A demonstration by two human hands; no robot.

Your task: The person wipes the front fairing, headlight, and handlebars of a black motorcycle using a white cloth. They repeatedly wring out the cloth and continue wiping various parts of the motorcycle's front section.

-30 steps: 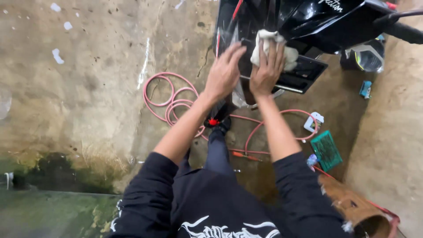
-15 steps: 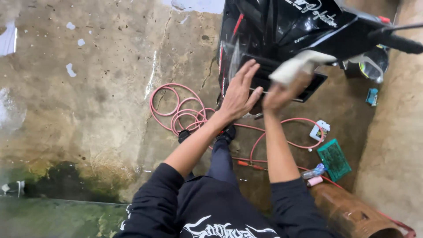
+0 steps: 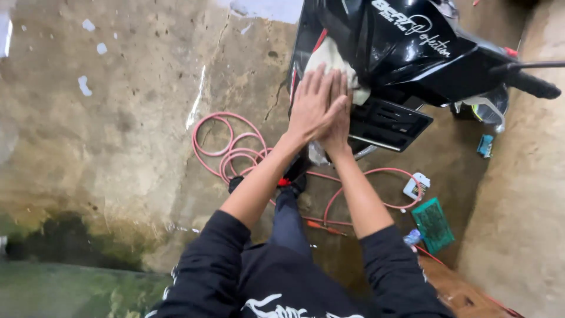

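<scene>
A black scooter [image 3: 412, 53] stands at the top right of the head view. A whitish cloth [image 3: 331, 59] is pressed against its side panel. My left hand [image 3: 312, 106] lies flat with fingers spread, over my right hand and the cloth. My right hand [image 3: 340, 118] is mostly hidden beneath the left and presses on the cloth; its grip cannot be made out. Both forearms reach up from my black sleeves.
A coiled pink hose [image 3: 229, 147] lies on the wet concrete floor [image 3: 118, 118] and loops right under the scooter. A green mesh pad [image 3: 432, 224], a small white container [image 3: 415, 186] and a blue item [image 3: 485, 145] sit beside a concrete wall [image 3: 524, 194] at right.
My right hand carried the cloth left and up along the scooter's side. My left hand moved up over the right hand. The view shifted closer to the scooter.
</scene>
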